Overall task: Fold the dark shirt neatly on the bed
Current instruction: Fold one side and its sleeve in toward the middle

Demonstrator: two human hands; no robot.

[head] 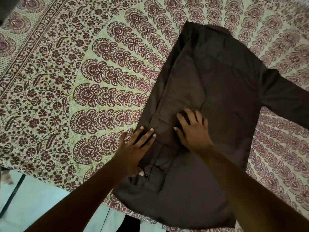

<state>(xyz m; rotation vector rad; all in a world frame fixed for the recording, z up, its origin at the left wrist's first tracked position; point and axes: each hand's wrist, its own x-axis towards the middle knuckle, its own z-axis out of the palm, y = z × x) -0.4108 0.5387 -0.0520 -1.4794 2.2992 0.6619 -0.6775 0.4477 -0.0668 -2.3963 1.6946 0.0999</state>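
Note:
The dark shirt (pixel 215 91) lies flat on the patterned bedspread (pixel 66 81), its collar end near me and its hem at the far end. Its left side is folded inward, with a sleeve laid lengthwise over the body. The other sleeve (pixel 287 101) sticks out to the right. My left hand (pixel 137 148) rests flat on the folded left edge, fingers spread, thumb by a small dark button (pixel 146 175). My right hand (pixel 192 128) presses palm down on the folded sleeve near the shirt's middle, fingers apart. Neither hand grips the cloth.
The bed's near edge (pixel 50 180) runs across the lower left, with pale floor (pixel 41 203) beyond it. A dark thing (pixel 130 223) shows at the bottom edge below the shirt. Bedspread stretches far to the left and behind the shirt.

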